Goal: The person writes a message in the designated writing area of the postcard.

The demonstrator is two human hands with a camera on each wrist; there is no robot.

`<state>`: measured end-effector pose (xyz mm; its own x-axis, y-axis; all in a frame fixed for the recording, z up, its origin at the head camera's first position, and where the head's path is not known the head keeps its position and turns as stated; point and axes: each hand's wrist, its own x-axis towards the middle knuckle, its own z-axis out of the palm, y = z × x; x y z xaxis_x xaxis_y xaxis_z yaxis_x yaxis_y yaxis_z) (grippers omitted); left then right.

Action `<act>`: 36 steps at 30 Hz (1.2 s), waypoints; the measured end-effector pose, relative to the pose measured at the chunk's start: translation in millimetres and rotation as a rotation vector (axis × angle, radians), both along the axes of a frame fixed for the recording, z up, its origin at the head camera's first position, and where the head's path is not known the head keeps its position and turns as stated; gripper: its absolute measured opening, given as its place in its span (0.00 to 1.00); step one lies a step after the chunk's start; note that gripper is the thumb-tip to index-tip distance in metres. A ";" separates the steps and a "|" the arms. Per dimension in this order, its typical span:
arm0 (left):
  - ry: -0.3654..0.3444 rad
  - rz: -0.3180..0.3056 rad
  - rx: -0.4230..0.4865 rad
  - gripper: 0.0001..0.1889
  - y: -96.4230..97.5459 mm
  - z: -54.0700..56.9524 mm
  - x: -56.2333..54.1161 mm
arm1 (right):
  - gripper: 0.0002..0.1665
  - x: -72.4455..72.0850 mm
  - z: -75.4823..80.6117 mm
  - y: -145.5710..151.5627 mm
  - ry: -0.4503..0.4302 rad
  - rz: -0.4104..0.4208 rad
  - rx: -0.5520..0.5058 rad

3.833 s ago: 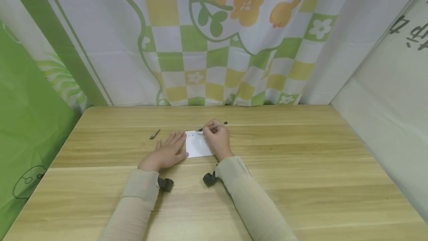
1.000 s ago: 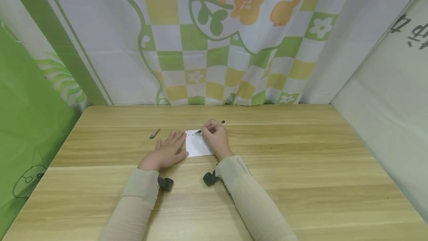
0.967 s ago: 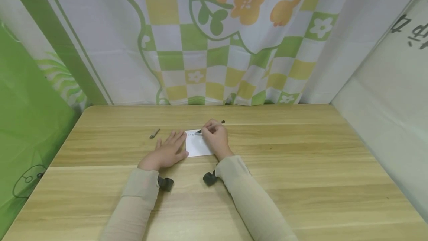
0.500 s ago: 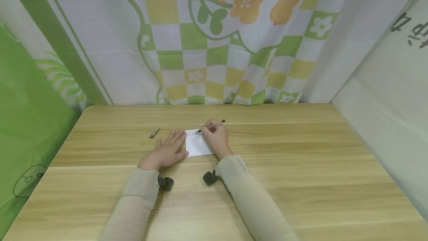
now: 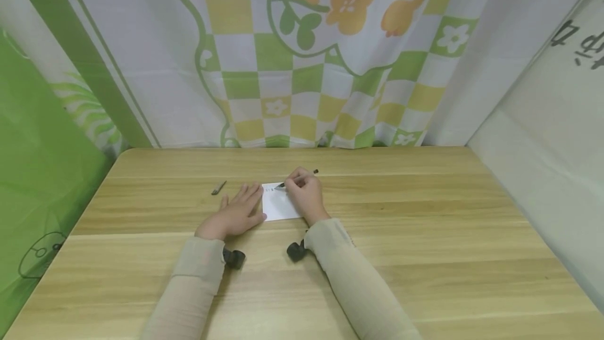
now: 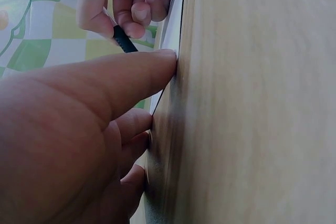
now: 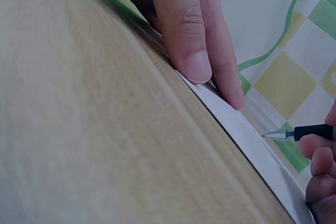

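Note:
A small white sheet of paper lies on the table, with a short row of tiny dark marks near its top left corner. My left hand rests beside it, fingers spread, thumb and fingertips pressing its left edge. In the right wrist view the left thumb sits on the paper's corner. My right hand grips a pen with a clear barrel and black grip. The pen's tip is right at the paper, just past the marks, and the hand covers the sheet's right part.
A pen cap lies on the wooden table, left of the left hand. Black wrist cameras show under both sleeves. A patterned curtain hangs behind the table, with a green sheet at left and a white one at right.
Compared with the oldest frame, the pen's tip has shifted slightly left and down on the paper. Over the last second both hands look nearly still.

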<state>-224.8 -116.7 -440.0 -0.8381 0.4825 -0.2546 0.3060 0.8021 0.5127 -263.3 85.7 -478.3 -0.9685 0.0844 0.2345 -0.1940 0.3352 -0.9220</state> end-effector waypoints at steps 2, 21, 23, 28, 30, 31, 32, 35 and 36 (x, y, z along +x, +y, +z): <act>0.001 -0.001 0.005 0.39 -0.1 -0.2 -0.1 | 0.07 0.1 0.0 -0.1 -0.001 0.002 0.001; -0.009 0.000 0.007 0.40 -2.2 -5.5 -1.9 | 0.07 -0.2 0.0 -0.2 -0.009 -0.009 0.002; -0.010 -0.001 0.004 0.40 -2.3 -7.0 -2.5 | 0.07 0.2 0.6 0.0 -0.005 -0.011 0.004; -0.010 0.000 0.026 0.40 -1.8 -2.7 -0.7 | 0.08 1.4 2.5 -0.2 -0.005 -0.012 0.003; -0.008 0.002 0.025 0.40 -2.1 -1.1 0.2 | 0.08 1.7 2.8 -0.4 -0.009 -0.013 0.000; -0.007 0.003 0.020 0.39 -2.0 -0.7 0.4 | 0.08 1.8 2.9 -0.4 -0.010 -0.012 -0.003; -0.005 0.003 0.017 0.39 -2.0 -0.5 0.7 | 0.08 1.9 2.9 -0.4 -0.011 -0.013 -0.005; -0.001 0.002 0.012 0.39 -1.4 -0.6 0.5 | 0.07 2.6 2.6 -0.3 -0.013 -0.012 -0.013; -0.001 0.001 0.012 0.39 -1.0 -0.8 0.4 | 0.07 2.9 2.5 -0.1 -0.013 -0.011 -0.015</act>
